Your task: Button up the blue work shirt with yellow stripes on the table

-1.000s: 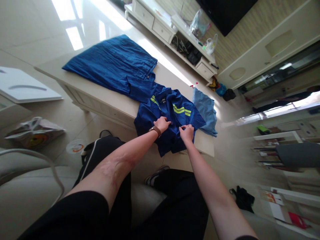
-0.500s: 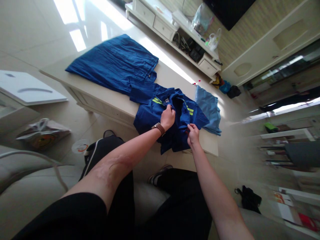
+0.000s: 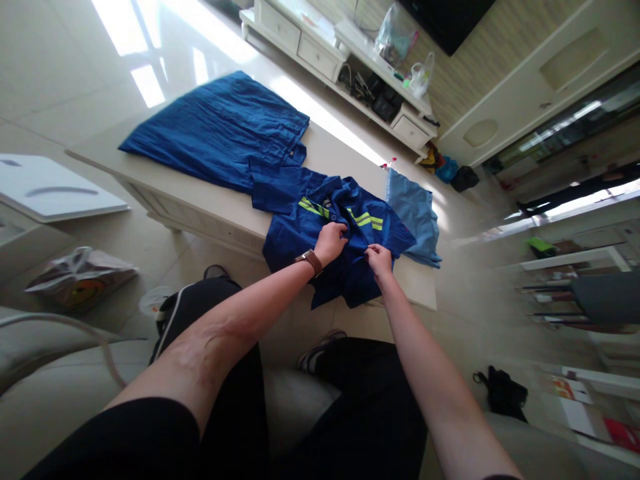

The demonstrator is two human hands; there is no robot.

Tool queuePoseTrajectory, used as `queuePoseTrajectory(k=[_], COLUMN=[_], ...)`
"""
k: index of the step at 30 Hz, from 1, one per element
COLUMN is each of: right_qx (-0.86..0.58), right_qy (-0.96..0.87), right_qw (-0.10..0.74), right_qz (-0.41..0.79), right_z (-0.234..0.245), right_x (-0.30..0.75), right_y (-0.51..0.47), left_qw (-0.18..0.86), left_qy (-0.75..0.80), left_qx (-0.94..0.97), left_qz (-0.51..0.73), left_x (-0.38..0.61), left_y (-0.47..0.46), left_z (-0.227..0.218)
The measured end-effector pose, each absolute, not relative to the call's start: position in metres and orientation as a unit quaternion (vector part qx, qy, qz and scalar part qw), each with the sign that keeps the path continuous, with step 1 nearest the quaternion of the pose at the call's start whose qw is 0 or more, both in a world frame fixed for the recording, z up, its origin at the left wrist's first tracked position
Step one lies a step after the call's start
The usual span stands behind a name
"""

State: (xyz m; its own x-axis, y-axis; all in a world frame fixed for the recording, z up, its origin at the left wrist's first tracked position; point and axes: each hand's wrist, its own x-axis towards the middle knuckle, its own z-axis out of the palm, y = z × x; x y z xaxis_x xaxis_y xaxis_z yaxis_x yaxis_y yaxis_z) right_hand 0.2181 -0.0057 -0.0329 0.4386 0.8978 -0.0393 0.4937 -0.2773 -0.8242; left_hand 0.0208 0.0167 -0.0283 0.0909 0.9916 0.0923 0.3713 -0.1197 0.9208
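Note:
A dark blue work shirt (image 3: 295, 237) with yellow-green stripes across the chest lies on the white table (image 3: 220, 217), its lower part hanging over the near edge. My left hand (image 3: 330, 244), with a brown-strapped watch at the wrist, pinches the shirt's front edge below the collar. To its right, my right hand (image 3: 379, 259) grips the other front edge between thumb and fingers. The two front edges lie close together between my hands. Whether a button is between my fingers is hidden.
Blue folded cloth (image 3: 220, 127) covers the table's left part. A light blue garment (image 3: 415, 213) lies at its right end. Beyond stands a white TV cabinet (image 3: 320, 57). A plastic bag (image 3: 83, 280) and a white box (image 3: 55, 187) are at left.
My right hand has moved left and slightly up, drawing the shirt's open front together. My left hand has shifted slightly down, and the collar opening has narrowed.

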Motion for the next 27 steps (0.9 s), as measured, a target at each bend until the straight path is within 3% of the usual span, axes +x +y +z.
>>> queuePoseTrajectory(k=[11, 27], right_qx=[-0.669, -0.631], right_qy=[-0.506, -0.59], right_qw=[0.443, 0.387], right_qz=[0.315, 0.322], right_z=[-0.019, -0.013], right_x=[0.195, 0.184], right_y=[-0.009, -0.018], left_qw=[0.46, 0.376], left_qy=[0.465, 0.448], left_qx=[0.597, 0.696], left_qz=[0.464, 0.417], left_x=[0.033, 0.024], left_y=[0.006, 0.0], left_z=[-0.032, -0.019])
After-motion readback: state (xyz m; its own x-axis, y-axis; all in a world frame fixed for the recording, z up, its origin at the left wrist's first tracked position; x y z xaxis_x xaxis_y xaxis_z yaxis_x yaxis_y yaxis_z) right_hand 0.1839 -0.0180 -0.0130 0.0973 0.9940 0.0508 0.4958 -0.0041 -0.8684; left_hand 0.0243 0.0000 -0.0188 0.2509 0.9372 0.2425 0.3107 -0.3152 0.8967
